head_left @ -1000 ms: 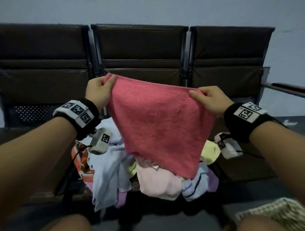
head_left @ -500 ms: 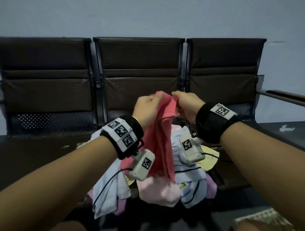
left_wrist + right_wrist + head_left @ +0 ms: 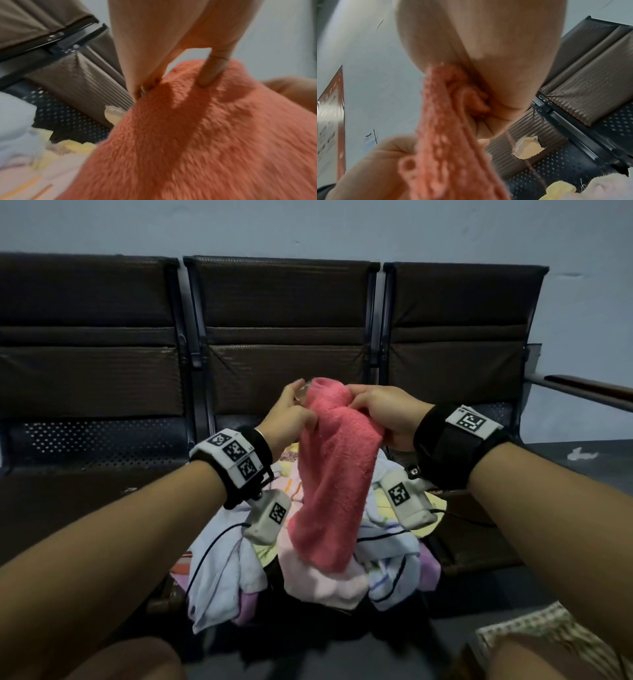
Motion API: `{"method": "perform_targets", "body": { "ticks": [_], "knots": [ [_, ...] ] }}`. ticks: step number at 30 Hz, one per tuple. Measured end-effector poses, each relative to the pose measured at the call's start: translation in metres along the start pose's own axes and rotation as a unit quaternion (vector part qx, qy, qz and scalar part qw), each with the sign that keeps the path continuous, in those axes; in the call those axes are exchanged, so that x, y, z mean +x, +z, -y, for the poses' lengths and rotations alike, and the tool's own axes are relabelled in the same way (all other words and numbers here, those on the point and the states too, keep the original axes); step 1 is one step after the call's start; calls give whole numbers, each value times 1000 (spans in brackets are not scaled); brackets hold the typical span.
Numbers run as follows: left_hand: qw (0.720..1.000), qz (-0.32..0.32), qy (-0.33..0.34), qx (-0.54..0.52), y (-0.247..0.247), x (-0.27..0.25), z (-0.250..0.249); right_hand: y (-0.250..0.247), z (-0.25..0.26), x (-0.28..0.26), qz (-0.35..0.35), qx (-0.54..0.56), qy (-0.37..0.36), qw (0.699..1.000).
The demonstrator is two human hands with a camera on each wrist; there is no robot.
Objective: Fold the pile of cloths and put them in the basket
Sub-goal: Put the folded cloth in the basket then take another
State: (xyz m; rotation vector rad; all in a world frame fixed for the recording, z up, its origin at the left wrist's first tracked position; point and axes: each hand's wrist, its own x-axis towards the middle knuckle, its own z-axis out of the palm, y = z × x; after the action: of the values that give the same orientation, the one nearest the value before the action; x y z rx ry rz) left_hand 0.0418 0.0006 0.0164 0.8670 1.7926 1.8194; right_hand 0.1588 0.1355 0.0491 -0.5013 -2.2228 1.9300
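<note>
A pink towel (image 3: pixel 334 474) hangs doubled over in the air above the pile of cloths (image 3: pixel 322 570) on the middle seat. My left hand (image 3: pixel 291 414) pinches its top left edge; in the left wrist view the towel (image 3: pixel 205 135) fills the frame with a finger (image 3: pixel 212 71) pressed on it. My right hand (image 3: pixel 383 412) grips the top right edge, and the right wrist view shows the towel (image 3: pixel 447 121) bunched in that grip. The two hands are close together. No basket shows in any view.
A row of dark brown seats (image 3: pixel 281 337) stands against a pale wall, with a metal armrest (image 3: pixel 582 386) at the right. The pile holds light blue, pale pink, yellow and striped cloths. A checked cloth (image 3: pixel 534 631) lies on my right knee.
A second ago the towel was spread wide between my hands. Both hands came together at the middle and folded it in half; it now hangs narrower and a little lower.
</note>
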Motion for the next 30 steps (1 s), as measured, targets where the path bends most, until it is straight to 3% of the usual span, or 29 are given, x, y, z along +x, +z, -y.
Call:
{"method": "perform_targets", "body": {
  "ticks": [2,4,7,10,15,19,23,27,30],
  "knots": [
    [995,95,-28,-17,-5,2,0,-2,-1,3,12,-8,-12,1000],
    [988,143,-55,-25,-11,3,0,-5,-3,7,-5,-26,-28,999],
    [991,119,-65,-10,-19,13,2,-19,-9,13,-4,-79,-22,997],
    [991,93,-94,0,-23,30,6,-38,-19,25,-5,-208,27,978],
    [983,63,-144,100,-27,67,8,-64,-35,60,-129,-304,14,944],
    [991,-53,-75,97,-26,111,2,-76,-32,96,-259,-289,-78,918],
    [985,-141,35,88,-32,150,-14,-82,-13,125,-317,-225,-162,907],
    [984,-124,117,49,-36,154,-20,-85,-7,128,-316,-141,-225,911],
    [988,-83,127,37,-40,134,-3,-81,-25,119,-277,-96,-208,933]
  ]
}}
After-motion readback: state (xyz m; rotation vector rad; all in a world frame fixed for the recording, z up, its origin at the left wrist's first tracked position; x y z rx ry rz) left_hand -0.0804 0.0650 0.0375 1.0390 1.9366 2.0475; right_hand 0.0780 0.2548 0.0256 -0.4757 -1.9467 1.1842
